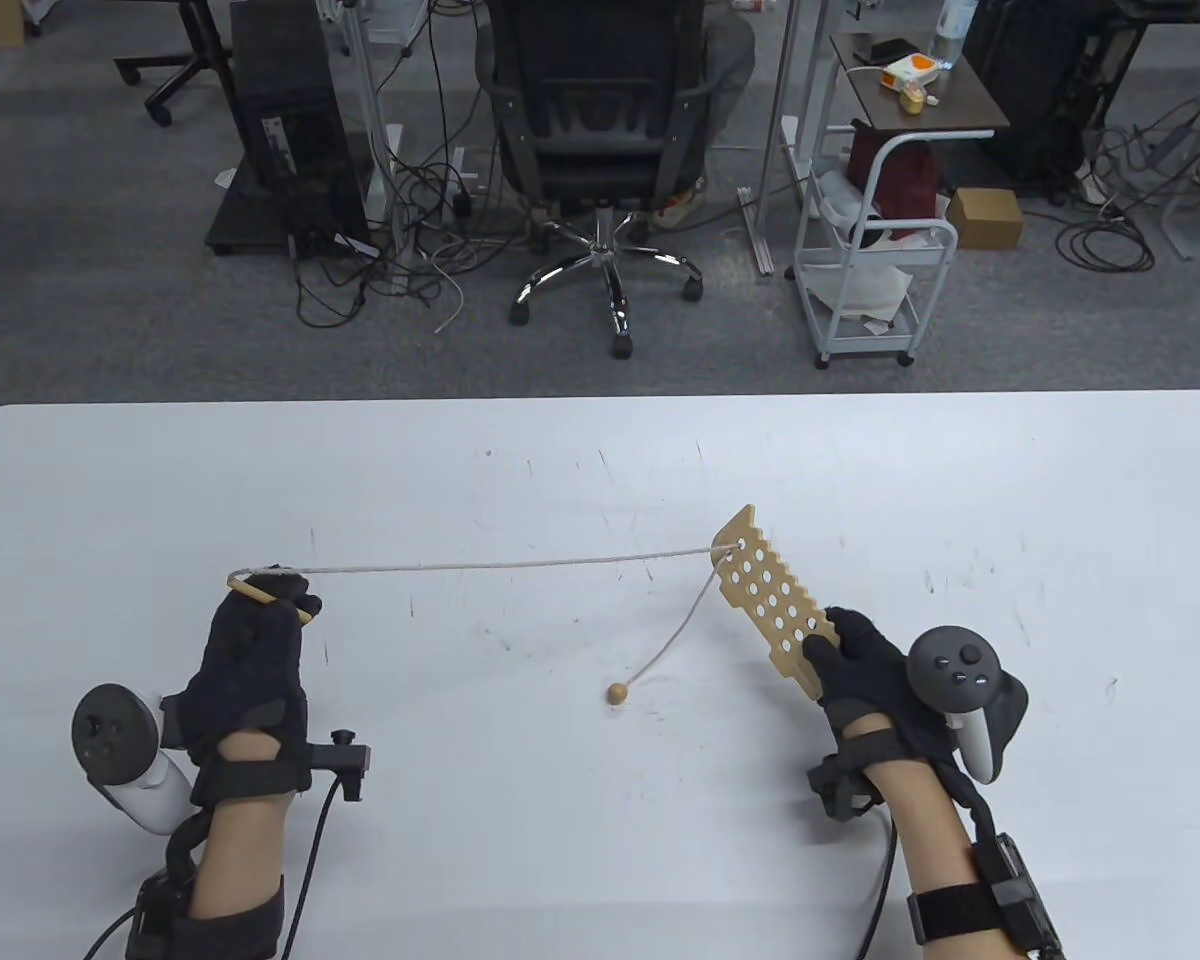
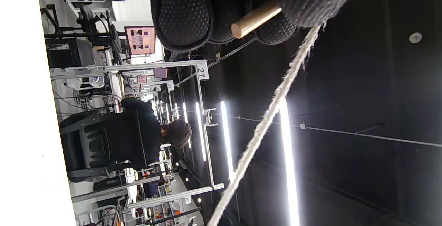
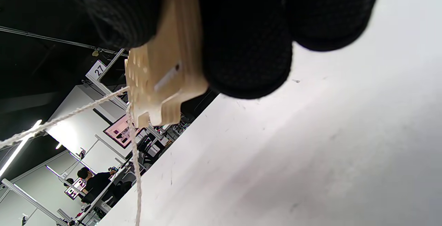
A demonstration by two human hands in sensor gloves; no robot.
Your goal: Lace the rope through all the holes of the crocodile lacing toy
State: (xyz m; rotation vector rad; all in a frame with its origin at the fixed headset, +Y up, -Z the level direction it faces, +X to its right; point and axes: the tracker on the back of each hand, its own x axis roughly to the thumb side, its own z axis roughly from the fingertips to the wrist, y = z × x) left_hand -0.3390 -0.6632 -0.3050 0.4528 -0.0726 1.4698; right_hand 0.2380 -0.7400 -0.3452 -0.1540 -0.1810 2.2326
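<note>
— Left grip (image 1: 255, 640) first: what's it got?

— Its fingers pinch the wooden needle (image 1: 272, 598), the stick at the rope's leading end, well out to the left above the tabletop (image 1: 600, 830).

— And the rope (image 1: 510, 565)?

— Runs taut, rightward, to a hole near the far tip of the crocodile lacing board (image 1: 775, 600). Its other end droops from there to the stopper bead (image 1: 617, 692) lying on the tabletop.

— Right grip (image 1: 860, 665)?

— Curled round the board's near end, holding it tilted off the tabletop.

— Progress?

— Early, I'd judge. Only that far end looks laced; the rows of holes nearer the hand show no rope.
</note>
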